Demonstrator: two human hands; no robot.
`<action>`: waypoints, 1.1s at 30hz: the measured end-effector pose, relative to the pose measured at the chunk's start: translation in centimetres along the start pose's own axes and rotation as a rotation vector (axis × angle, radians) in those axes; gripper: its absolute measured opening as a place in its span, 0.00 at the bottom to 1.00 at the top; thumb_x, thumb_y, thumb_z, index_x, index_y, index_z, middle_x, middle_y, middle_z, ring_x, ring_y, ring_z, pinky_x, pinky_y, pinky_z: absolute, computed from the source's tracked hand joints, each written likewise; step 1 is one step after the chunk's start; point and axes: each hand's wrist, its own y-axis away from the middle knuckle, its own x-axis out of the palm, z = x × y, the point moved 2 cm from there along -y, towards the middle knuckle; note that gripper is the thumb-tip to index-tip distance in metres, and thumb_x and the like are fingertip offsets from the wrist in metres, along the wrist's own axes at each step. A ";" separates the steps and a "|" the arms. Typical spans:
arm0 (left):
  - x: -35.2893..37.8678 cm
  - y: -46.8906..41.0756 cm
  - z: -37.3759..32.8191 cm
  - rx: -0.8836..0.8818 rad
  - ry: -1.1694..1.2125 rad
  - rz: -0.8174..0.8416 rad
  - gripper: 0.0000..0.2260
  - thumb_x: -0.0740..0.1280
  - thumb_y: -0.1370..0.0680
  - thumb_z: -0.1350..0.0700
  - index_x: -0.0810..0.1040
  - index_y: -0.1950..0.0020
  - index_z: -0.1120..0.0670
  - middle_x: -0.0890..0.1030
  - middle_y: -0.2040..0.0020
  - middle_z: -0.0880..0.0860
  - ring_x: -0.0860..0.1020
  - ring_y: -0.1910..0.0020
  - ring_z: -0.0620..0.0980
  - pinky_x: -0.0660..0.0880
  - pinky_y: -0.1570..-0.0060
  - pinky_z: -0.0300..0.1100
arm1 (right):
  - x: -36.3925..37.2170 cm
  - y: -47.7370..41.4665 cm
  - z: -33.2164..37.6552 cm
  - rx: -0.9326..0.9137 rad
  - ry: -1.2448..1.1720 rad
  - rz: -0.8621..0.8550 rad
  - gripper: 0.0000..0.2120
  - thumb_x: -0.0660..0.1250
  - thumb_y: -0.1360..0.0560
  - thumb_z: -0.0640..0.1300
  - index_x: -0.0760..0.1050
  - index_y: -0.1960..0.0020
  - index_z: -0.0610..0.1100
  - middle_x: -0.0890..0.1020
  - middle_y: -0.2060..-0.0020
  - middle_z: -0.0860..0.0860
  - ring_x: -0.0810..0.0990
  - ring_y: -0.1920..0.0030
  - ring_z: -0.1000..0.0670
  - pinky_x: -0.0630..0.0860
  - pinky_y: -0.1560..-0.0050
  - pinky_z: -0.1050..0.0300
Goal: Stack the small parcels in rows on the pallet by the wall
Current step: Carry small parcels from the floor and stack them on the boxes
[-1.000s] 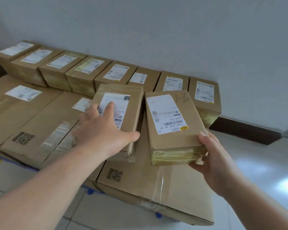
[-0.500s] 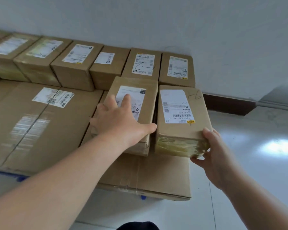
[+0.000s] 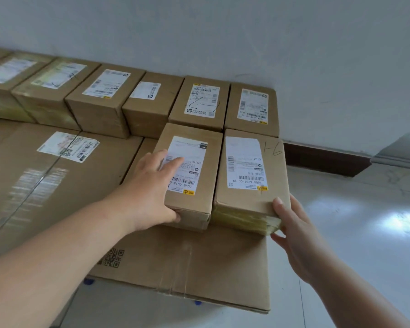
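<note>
"Had those two gone in yet?"

"Only just. A second before, the brown cardboard parcel with H6 penned on its lid [image 3: 251, 166] was held askew, short of the back row of brown labelled parcels [image 3: 199, 102]. Now it lay square, its far end touching that row at the row's right end."

"And its neighbour?"

"The brown cardboard parcel with the long white label [image 3: 199, 204] sat just beside it, also butted against the back row, one place in from the end. It had slid up along with the other."

"What were the hands doing?"

"The left hand [image 3: 149, 185] lay flat on the labelled one, fingers straight and a little spread over the label, thumb pushing on the near end. The right hand [image 3: 296, 230] pinched the H6 parcel's near corner, thumb on top, fingers tucked under the side."

"So a second row had begun?"

"I judged so. Both rested on the big flat brown carton [image 3: 187, 261] in front of the back row; the pallet I could not make out beneath it. That new row ran only two parcels long, so plenty remained to stack."
</note>
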 end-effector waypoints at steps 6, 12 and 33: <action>-0.3 -0.4 0.6 -0.014 -0.003 -0.067 0.53 0.80 0.35 0.45 0.50 0.20 0.45 0.46 0.21 0.46 0.43 0.22 0.45 0.52 0.23 0.49 | 0.1 -0.3 -0.2 -0.010 0.024 0.006 0.13 0.59 0.18 0.47 0.74 0.39 0.62 0.84 0.49 0.60 0.82 0.49 0.56 0.74 0.52 0.56; 0.2 0.2 0.8 -0.027 0.005 -0.125 0.48 0.78 0.32 0.45 0.52 0.20 0.44 0.47 0.21 0.45 0.41 0.22 0.43 0.48 0.24 0.46 | 0.1 -0.3 0.2 -0.003 0.062 0.030 0.14 0.58 0.17 0.46 0.74 0.38 0.62 0.84 0.49 0.60 0.83 0.50 0.58 0.74 0.52 0.57; -5.9 11.3 14.9 -0.243 -0.329 -0.419 0.36 0.59 0.26 0.34 0.65 0.24 0.54 0.70 0.27 0.54 0.66 0.28 0.55 0.59 0.27 0.54 | 24.4 3.7 5.4 -0.881 1.327 0.376 0.27 0.62 0.20 0.52 0.63 0.24 0.48 0.65 0.26 0.48 0.62 0.26 0.44 0.55 0.24 0.45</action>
